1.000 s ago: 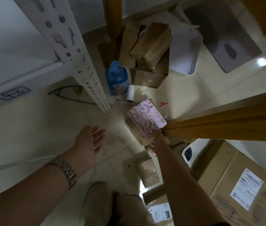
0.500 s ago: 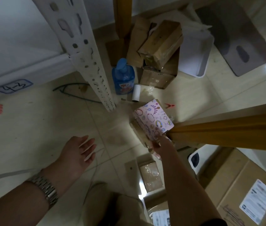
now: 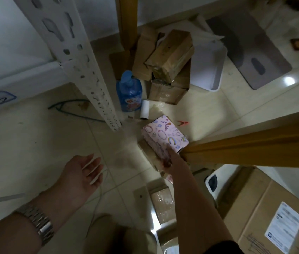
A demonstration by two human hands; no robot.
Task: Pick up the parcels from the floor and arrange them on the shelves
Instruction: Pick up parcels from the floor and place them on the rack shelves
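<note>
Right hand: my right hand (image 3: 170, 162) grasps the near end of the pink rectangular parcel with printed doodles (image 3: 164, 135). The fingers are blurred, so I cannot tell their exact placement.
Left hand: my left hand (image 3: 81, 174) is released, with fingers straight and spread, holding nothing. It sits at 9 o'clock of the right hand, well apart from it.
Wrist: a silver metal link watch (image 3: 37, 223) sits on the left wrist.
Pink parcel position: near frame centre and tilted, above a brown cardboard parcel (image 3: 147, 153) that shows at its 7 o'clock. I cannot tell whether it is clear of the floor.
Shelf: the white perforated steel shelf post (image 3: 82, 70) stands at 10 o'clock of the pink parcel.
Floor parcels: a stack of brown taped cardboard parcels (image 3: 170, 57) lies at 12 o'clock. A small tape-wrapped brown parcel (image 3: 163, 204) lies at 6 o'clock of the right hand.
Other items: a blue plastic pump bottle (image 3: 129, 92) stands at 11 o'clock, with a white paper roll (image 3: 144, 111) just beside it. A wooden beam (image 3: 254, 149) ends just beside the pink parcel at 4 o'clock.
</note>
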